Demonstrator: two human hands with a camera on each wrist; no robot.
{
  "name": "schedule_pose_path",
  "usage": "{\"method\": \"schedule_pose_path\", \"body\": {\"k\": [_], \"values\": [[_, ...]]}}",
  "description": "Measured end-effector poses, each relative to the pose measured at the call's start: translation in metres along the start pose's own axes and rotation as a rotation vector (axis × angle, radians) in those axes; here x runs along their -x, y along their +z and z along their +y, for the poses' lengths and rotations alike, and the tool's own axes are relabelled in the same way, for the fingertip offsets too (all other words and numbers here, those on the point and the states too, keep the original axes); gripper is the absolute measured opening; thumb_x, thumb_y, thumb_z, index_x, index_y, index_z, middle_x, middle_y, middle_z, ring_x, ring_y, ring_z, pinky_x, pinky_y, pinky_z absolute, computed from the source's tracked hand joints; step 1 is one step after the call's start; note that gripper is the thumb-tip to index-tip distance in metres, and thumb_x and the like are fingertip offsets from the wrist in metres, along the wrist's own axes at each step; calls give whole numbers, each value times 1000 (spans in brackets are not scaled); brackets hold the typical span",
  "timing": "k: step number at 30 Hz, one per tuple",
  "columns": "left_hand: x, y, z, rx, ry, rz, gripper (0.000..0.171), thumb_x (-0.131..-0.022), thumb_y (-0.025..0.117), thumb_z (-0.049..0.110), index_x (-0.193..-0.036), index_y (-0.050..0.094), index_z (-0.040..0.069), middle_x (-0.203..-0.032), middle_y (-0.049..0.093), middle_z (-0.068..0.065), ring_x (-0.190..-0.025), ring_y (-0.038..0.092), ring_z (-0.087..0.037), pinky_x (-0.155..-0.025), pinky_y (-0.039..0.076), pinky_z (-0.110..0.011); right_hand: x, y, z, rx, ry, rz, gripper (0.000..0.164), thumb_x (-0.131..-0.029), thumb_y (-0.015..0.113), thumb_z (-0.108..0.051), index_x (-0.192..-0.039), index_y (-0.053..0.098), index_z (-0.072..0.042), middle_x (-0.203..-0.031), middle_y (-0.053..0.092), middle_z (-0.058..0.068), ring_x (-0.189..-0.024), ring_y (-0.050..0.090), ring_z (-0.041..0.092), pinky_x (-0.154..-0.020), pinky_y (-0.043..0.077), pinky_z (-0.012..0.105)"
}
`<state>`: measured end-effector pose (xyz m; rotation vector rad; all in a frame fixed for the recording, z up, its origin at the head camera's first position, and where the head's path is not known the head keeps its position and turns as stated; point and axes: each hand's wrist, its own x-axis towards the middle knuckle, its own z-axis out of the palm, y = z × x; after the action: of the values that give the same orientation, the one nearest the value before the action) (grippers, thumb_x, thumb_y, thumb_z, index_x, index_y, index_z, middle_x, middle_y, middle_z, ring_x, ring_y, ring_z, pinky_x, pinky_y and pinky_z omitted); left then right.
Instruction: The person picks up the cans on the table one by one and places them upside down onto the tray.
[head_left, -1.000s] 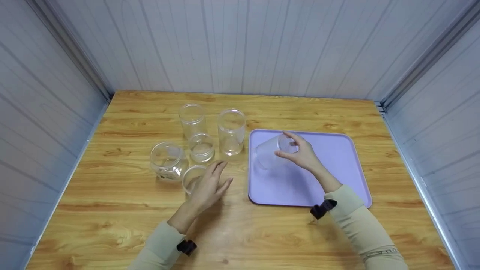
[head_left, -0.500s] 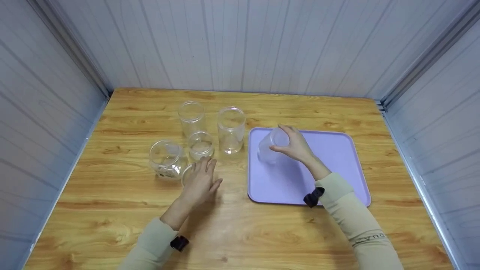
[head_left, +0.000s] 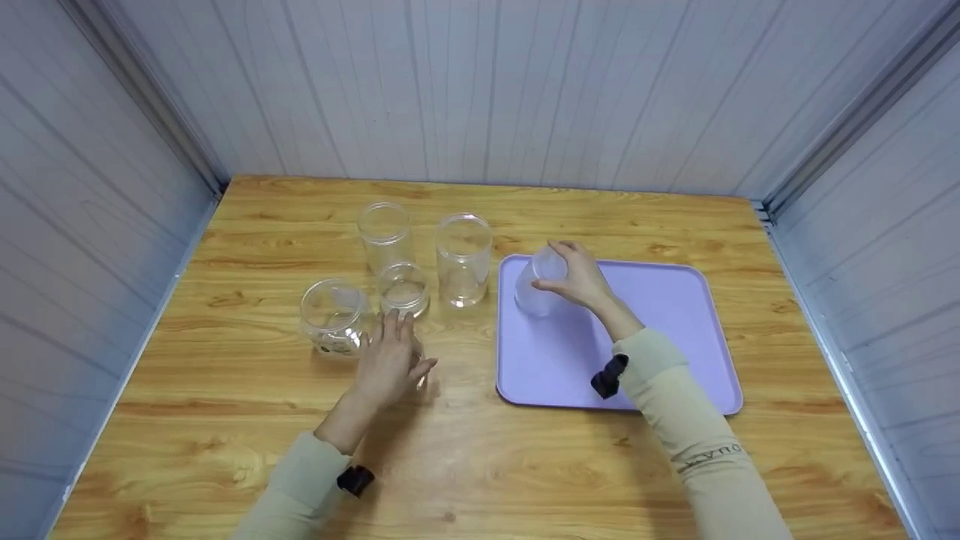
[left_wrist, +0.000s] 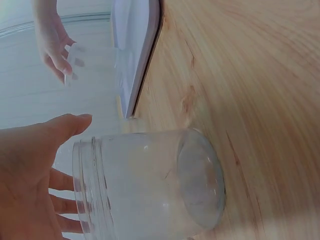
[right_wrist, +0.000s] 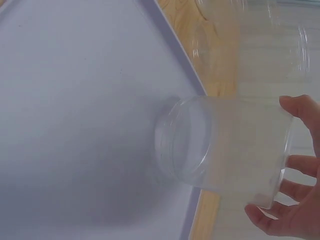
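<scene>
My right hand grips one end of a cloudy clear plastic jar between thumb and fingers. The jar's other end meets the left part of a lilac tray, near its edge; whether it fully rests there I cannot tell. My left hand is at the top of a clear jar standing on the table. In the left wrist view its fingers reach behind the threaded rim, while the thumb stays apart from the jar. The head view mostly hides this jar under the hand.
Close beyond the left hand are a wide clear jar and a short jar. Farther back stand two tall clear jars, one at left and one beside the tray. Pale panel walls enclose the wooden table.
My right hand has moved left and back, and its jar has tipped more upright on the tray. The left hand has moved left and its fingers have come over the near jar.
</scene>
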<state>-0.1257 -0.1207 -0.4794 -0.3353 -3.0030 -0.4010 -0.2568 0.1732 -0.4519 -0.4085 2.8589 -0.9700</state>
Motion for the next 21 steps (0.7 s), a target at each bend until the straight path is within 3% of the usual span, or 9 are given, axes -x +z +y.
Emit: {"method": "schedule_pose_path", "body": {"k": [7,14,21], "values": [[0,1,-4,7,-38,-32,83,-71,67,48,-131,37,-1,-129,32,-31,-115,30,-51,-86,32,-63,-9,2,-2,11,14,-10,79,-72,71,-33,-134,35,1,-133,33,23,-121,30,39,-97,28,50],[2,-2,-4,-24,-23,6,91,-61,75,47,-127,40,-5,-120,37,-33,-107,37,-49,-88,35,-57,-16,5,-5,52,35,-12,78,-72,71,-32,-134,35,0,-134,32,23,-122,28,40,-98,27,49],[4,-6,-2,-22,-51,-13,92,-59,76,46,-127,40,-5,-119,38,-32,-102,40,-50,-80,40,-58,-21,11,-8,78,51,-19,80,-72,71,-35,-135,34,-3,-136,30,20,-124,25,39,-98,26,50]]}}
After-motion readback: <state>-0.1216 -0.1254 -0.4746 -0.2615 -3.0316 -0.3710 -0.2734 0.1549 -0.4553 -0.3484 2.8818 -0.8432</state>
